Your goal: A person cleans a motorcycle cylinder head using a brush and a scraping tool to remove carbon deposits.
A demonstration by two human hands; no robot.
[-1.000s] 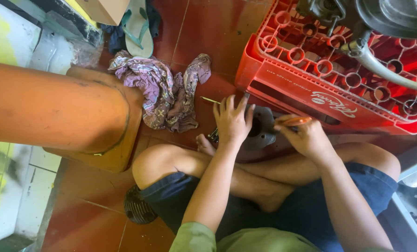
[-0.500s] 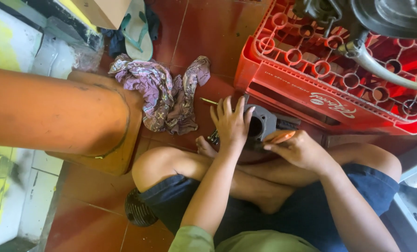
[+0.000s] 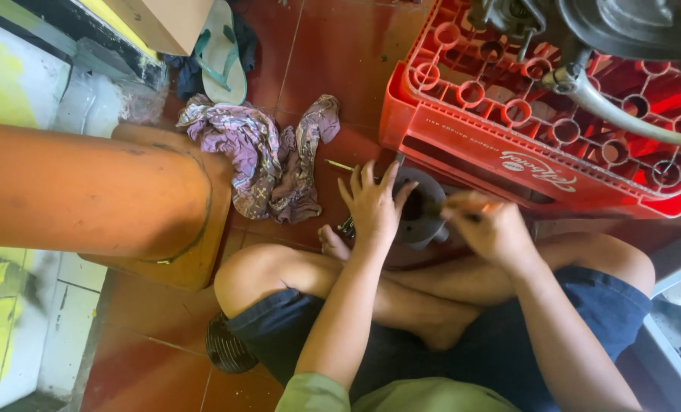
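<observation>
– Where are the person's hands?

– The person sits cross-legged on the red floor (image 3: 165, 358). Both hands are down in front of the knees, right beside the red crate (image 3: 508, 145).

– What is the left hand doing?

– The left hand (image 3: 371, 207) lies flat on a round grey metal part (image 3: 420, 210). Its fingers are spread wide open. It presses on the part but does not wrap around it.

– And the right hand?

– The right hand (image 3: 489, 225) is curled almost closed. It pinches a thin tool (image 3: 462, 214) with an orange bit on it. The tool is blurry, so I cannot tell what kind it is. Its tip points at the middle of the grey part.

– Where is the grey part?

– It sits on the floor, touching the near side of the crate, between the two hands.

– What else is around?

– A purple rag (image 3: 268, 160) lies crumpled on the floor to the left of the hands. A thin stick-like tool (image 3: 340, 165) lies beside the rag. A big orange pipe (image 3: 89, 194) is further left. A green sandal (image 3: 222, 49) is at the top, near a cardboard box (image 3: 165, 21). Dark machine parts and a grey hose (image 3: 630, 122) rest on top of the crate.
</observation>
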